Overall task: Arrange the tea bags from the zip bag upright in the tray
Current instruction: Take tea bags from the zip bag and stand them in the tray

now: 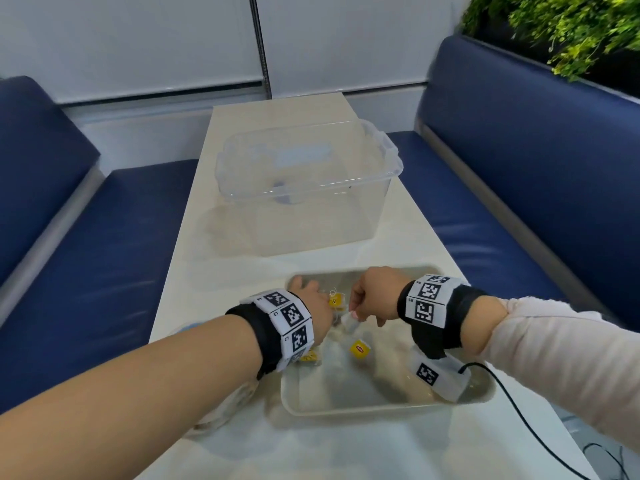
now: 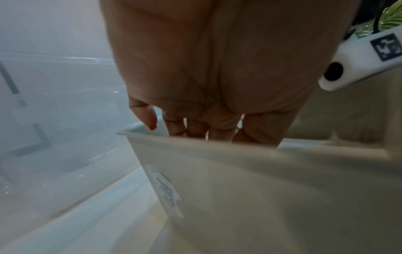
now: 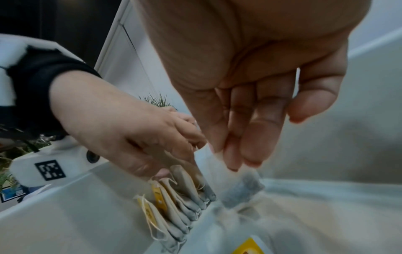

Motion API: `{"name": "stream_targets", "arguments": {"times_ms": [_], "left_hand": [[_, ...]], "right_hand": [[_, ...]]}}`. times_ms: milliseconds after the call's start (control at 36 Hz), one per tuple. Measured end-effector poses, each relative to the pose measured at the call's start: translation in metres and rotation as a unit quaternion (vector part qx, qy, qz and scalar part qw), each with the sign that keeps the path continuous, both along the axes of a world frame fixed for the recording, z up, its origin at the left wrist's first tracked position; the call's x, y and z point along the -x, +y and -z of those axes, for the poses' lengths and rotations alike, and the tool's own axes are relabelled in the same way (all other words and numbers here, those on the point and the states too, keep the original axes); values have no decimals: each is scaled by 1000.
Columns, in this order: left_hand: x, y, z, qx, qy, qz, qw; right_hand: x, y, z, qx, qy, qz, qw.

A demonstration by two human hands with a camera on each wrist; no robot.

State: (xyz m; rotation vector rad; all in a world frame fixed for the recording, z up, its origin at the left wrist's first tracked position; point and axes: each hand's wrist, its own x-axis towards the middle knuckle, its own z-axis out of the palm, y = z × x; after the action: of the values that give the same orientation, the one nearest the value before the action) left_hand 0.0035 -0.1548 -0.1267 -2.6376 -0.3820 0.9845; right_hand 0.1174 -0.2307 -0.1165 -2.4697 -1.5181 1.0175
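A shallow pale tray (image 1: pixel 381 408) lies on the white table in front of me. Both hands reach down into its far left part. My left hand (image 1: pixel 311 303) pinches the tops of several tea bags (image 3: pixel 180 197) standing in a row against the tray wall (image 3: pixel 65 206). My right hand (image 3: pixel 239 151) points down just right of the row. Its fingertips hold the top of one tea bag (image 3: pixel 241 190), which hangs tilted, and its thumb stands apart. A loose yellow tag (image 1: pixel 359 348) lies on the tray floor. In the left wrist view the tray wall (image 2: pixel 261 171) hides the fingertips.
A clear lidless storage bin (image 1: pixel 308 181) stands beyond the tray. A crumpled clear bag (image 1: pixel 221 407) lies left of the tray under my left forearm. Blue benches (image 1: pixel 519 202) flank the table. A black cable (image 1: pixel 519 420) runs off the right edge.
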Motion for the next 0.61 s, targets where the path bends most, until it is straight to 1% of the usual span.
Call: {"name": "stream_targets", "arguments": {"times_ms": [194, 306, 389, 472, 528, 556, 611], "left_hand": [[0, 4, 0, 1, -5, -13, 1000], [2, 4, 1, 12, -14, -28, 999], [3, 5, 2, 19, -54, -40, 998], [4, 5, -1, 27, -134, -53, 989], [4, 6, -4, 34, -169, -57, 983], [3, 7, -5, 37, -173, -55, 983], [2, 8, -7, 41, -156, -49, 986]], "right_hand": [[6, 18, 10, 31, 48, 24, 998], [7, 20, 18, 25, 74, 52, 996], [8, 20, 20, 12, 98, 80, 992], [7, 20, 21, 8, 108, 97, 989], [6, 20, 22, 8, 116, 101, 988], [5, 20, 22, 8, 121, 103, 987], [4, 19, 23, 7, 130, 107, 986]]}}
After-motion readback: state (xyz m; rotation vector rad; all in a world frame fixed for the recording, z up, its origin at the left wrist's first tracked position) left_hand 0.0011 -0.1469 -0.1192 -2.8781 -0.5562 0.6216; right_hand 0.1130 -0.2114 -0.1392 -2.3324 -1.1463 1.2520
